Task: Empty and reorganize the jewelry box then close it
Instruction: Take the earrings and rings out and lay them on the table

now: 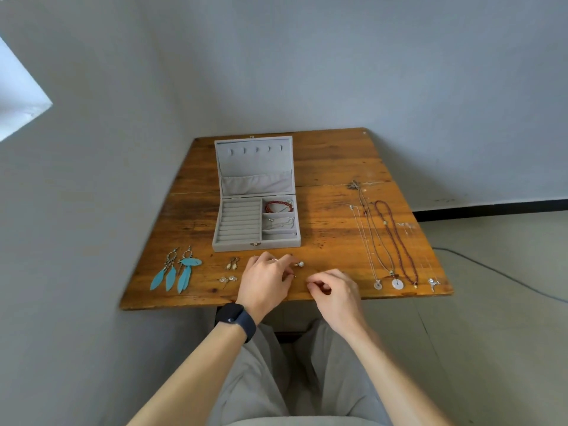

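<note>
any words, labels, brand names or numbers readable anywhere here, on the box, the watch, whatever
No readable text anywhere.
Grey jewelry box: no label or brand, only a plain metal clasp.
Dark wristband on the left wrist: blank face, no digits.
Wooden table and wall: no writing or signs.

A brown wooden table (338,167) lay under the left hand (266,279) and the right hand (333,290). A grey wall (307,56) stood far beyond them. Right of the right hand, a thin dark cable (504,276) ran over the pale floor (507,348). A black watch (235,319) sat on the wrist just behind the left hand.
</note>
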